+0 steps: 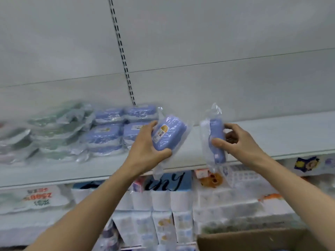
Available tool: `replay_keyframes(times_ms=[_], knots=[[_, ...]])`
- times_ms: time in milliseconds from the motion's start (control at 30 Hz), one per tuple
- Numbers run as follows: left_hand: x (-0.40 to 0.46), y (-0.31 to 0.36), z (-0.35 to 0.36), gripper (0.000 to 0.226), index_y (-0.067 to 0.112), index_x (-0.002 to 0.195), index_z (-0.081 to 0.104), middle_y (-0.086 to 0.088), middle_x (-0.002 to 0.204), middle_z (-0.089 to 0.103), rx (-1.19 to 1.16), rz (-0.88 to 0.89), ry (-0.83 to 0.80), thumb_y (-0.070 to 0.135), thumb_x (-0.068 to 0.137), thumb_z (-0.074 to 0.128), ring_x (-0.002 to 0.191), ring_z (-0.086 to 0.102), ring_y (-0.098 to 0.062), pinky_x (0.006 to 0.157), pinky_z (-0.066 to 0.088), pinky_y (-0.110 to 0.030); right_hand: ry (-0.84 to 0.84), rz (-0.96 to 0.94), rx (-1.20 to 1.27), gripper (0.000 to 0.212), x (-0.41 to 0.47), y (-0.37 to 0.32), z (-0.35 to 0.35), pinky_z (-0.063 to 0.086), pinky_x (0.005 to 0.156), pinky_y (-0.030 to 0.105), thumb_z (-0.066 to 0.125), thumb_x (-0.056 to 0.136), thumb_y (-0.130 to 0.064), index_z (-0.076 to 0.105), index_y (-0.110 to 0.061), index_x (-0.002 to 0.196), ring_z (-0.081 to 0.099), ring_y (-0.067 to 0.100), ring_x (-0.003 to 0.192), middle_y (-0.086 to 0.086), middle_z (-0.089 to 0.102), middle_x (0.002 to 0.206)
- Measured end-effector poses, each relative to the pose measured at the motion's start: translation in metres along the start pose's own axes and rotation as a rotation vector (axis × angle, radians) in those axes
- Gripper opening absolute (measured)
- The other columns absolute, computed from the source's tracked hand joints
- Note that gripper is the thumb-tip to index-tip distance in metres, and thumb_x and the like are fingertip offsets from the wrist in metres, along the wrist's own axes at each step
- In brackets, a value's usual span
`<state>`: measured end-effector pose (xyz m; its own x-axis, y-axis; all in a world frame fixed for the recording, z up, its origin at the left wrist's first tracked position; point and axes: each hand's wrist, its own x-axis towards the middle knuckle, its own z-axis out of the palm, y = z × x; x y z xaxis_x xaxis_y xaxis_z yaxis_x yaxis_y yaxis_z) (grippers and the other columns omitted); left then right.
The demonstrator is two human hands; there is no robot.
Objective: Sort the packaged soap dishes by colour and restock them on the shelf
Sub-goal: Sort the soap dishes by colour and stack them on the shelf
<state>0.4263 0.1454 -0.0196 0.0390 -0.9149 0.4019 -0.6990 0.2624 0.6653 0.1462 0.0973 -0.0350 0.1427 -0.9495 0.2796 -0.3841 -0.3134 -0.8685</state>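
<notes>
My left hand (146, 147) grips a blue soap dish (169, 134) in clear plastic wrap, label side facing me, just above the white shelf (272, 138). My right hand (237, 140) pinches a second wrapped blue soap dish (216, 140), held on edge over the shelf's front. On the shelf to the left stand stacks of wrapped blue soap dishes (107, 136). Further left lie blurred stacks of wrapped green soap dishes (54, 134).
The shelf's back panel has a slotted upright (125, 66). Below the shelf sit packs of tissue and paper goods (163, 200). A brown cardboard box (253, 240) stands open at the bottom right. The shelf surface right of my hands is bare.
</notes>
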Motion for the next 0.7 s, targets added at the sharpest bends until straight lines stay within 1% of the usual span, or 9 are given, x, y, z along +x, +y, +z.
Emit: replay_keyframes(times_ms=[67, 200, 333, 400, 467, 533, 567, 633, 700], knots=[[0.023, -0.017, -0.041, 0.092, 0.026, 0.147, 0.032, 0.003, 0.137, 0.045, 0.093, -0.028, 0.014, 0.031, 0.066, 0.076, 0.124, 0.047, -0.015, 0.104, 0.042, -0.033, -0.004, -0.022, 0.001, 0.088, 0.020, -0.020, 0.022, 0.055, 0.076, 0.034, 0.072, 0.056, -0.069, 0.046, -0.029, 0.131, 0.065, 0.020, 0.088, 0.004, 0.065, 0.101], [0.066, -0.056, -0.125, 0.099, 0.015, 0.146, 0.037, -0.006, 0.139, 0.047, 0.305, -0.081, 0.002, 0.037, 0.053, 0.065, 0.125, 0.048, -0.021, 0.104, 0.039, -0.029, -0.011, -0.013, 0.014, 0.107, 0.054, -0.056, 0.061, 0.055, 0.081, 0.038, 0.071, 0.055, -0.077, 0.032, -0.030, 0.142, 0.064, 0.020, 0.090, 0.004, 0.062, 0.104], [0.101, -0.090, -0.179, 0.091, 0.015, 0.140, 0.044, -0.007, 0.132, 0.052, 0.429, -0.129, -0.112, 0.032, 0.052, 0.061, 0.116, 0.053, -0.023, 0.097, 0.043, -0.030, 0.025, 0.054, 0.180, 0.092, 0.081, -0.086, 0.095, 0.056, 0.068, 0.031, 0.070, 0.076, -0.055, 0.022, -0.026, 0.149, 0.065, 0.018, 0.091, 0.007, 0.061, 0.109], [0.116, -0.108, -0.188, 0.087, 0.016, 0.139, 0.046, -0.007, 0.133, 0.053, 0.451, -0.140, -0.195, 0.031, 0.056, 0.064, 0.117, 0.053, -0.022, 0.099, 0.044, -0.031, 0.036, 0.101, 0.254, 0.092, 0.092, -0.098, 0.110, 0.057, 0.064, 0.032, 0.069, 0.078, -0.054, 0.021, -0.025, 0.150, 0.067, 0.019, 0.091, 0.008, 0.060, 0.112], [0.127, -0.125, -0.189, 0.077, 0.018, 0.142, 0.044, -0.006, 0.141, 0.049, 0.522, -0.157, -0.337, 0.025, 0.071, 0.071, 0.126, 0.049, -0.023, 0.105, 0.040, -0.032, 0.028, 0.137, 0.306, 0.091, 0.101, -0.108, 0.123, 0.059, 0.064, 0.035, 0.069, 0.078, -0.056, 0.021, -0.025, 0.150, 0.069, 0.022, 0.089, 0.010, 0.061, 0.116], [0.134, -0.141, -0.185, 0.070, 0.019, 0.146, 0.041, -0.004, 0.147, 0.046, 0.576, -0.177, -0.427, 0.018, 0.082, 0.070, 0.133, 0.045, -0.022, 0.109, 0.037, -0.033, 0.014, 0.169, 0.364, 0.091, 0.107, -0.116, 0.135, 0.058, 0.061, 0.035, 0.069, 0.077, -0.057, 0.023, -0.023, 0.148, 0.070, 0.022, 0.084, 0.011, 0.062, 0.117], [0.135, -0.146, -0.183, 0.069, 0.019, 0.147, 0.041, -0.004, 0.148, 0.045, 0.589, -0.165, -0.436, 0.016, 0.084, 0.069, 0.134, 0.045, -0.023, 0.110, 0.037, -0.034, 0.010, 0.181, 0.392, 0.090, 0.110, -0.121, 0.140, 0.058, 0.060, 0.034, 0.070, 0.077, -0.057, 0.026, -0.022, 0.146, 0.070, 0.022, 0.081, 0.011, 0.062, 0.116], [0.133, -0.147, -0.180, 0.069, 0.017, 0.146, 0.042, -0.006, 0.148, 0.045, 0.576, -0.082, -0.385, 0.012, 0.083, 0.069, 0.135, 0.044, -0.024, 0.111, 0.037, -0.036, -0.002, 0.205, 0.432, 0.084, 0.113, -0.127, 0.150, 0.058, 0.060, 0.035, 0.071, 0.077, -0.055, 0.030, -0.019, 0.142, 0.071, 0.022, 0.080, 0.012, 0.062, 0.113], [0.122, -0.138, -0.175, 0.070, 0.020, 0.147, 0.040, -0.003, 0.151, 0.038, 0.423, 0.015, -0.266, 0.008, 0.083, 0.066, 0.139, 0.036, -0.017, 0.110, 0.033, -0.024, -0.025, 0.247, 0.464, 0.086, 0.116, -0.131, 0.160, 0.059, 0.063, 0.037, 0.075, 0.073, -0.056, 0.036, -0.017, 0.138, 0.072, 0.026, 0.085, 0.015, 0.062, 0.114]])
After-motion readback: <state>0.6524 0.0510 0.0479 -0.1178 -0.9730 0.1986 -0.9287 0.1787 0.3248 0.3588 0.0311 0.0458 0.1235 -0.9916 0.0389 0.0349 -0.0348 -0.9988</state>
